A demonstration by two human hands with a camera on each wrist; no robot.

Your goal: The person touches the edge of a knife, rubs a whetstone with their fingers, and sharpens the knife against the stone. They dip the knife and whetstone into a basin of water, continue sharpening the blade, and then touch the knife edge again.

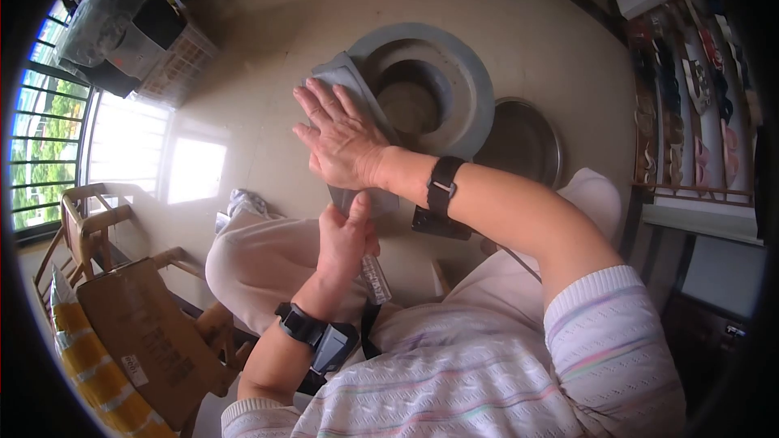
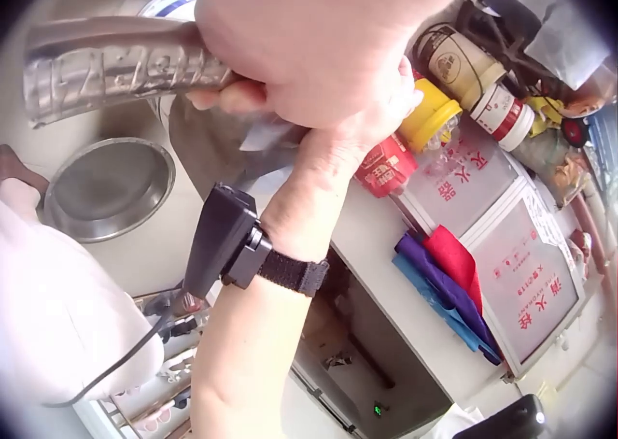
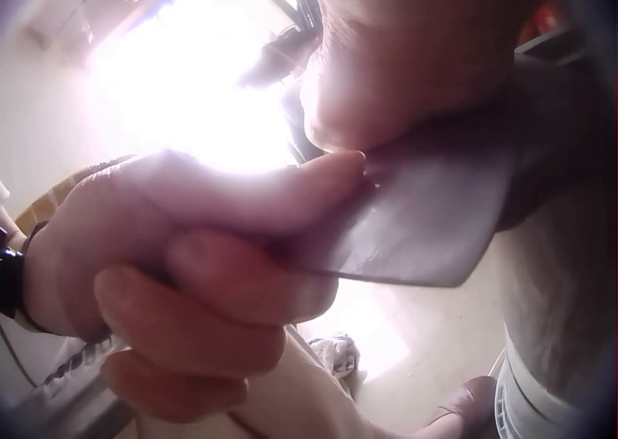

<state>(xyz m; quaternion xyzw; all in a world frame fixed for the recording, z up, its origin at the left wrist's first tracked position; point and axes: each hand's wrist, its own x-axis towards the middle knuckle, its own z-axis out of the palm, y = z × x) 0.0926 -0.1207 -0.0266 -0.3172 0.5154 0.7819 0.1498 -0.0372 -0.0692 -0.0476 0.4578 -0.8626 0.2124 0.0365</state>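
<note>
A broad grey blade [image 1: 345, 77] with a patterned metal handle [image 1: 376, 280] lies against the wide rim of a round grey vessel [image 1: 471, 73]. My left hand [image 1: 345, 239] grips it where handle and blade meet; in the right wrist view the left hand's [image 3: 212, 275] thumb lies along the blade [image 3: 425, 222]. Over the blade my right hand [image 1: 345, 142] rests flat, fingers straight and spread. The left wrist view has the left hand [image 2: 328, 43] large at the top, with the handle [image 2: 116, 70] to its left; the right hand is partly hidden behind it.
A round metal pan [image 1: 519, 142] sits right of the vessel. Shoe racks [image 1: 698, 105] stand at the far right. At the left are a crate [image 1: 174, 65], a wooden chair [image 1: 89, 223] and a cardboard box [image 1: 150, 341]. The person's knees flank the work.
</note>
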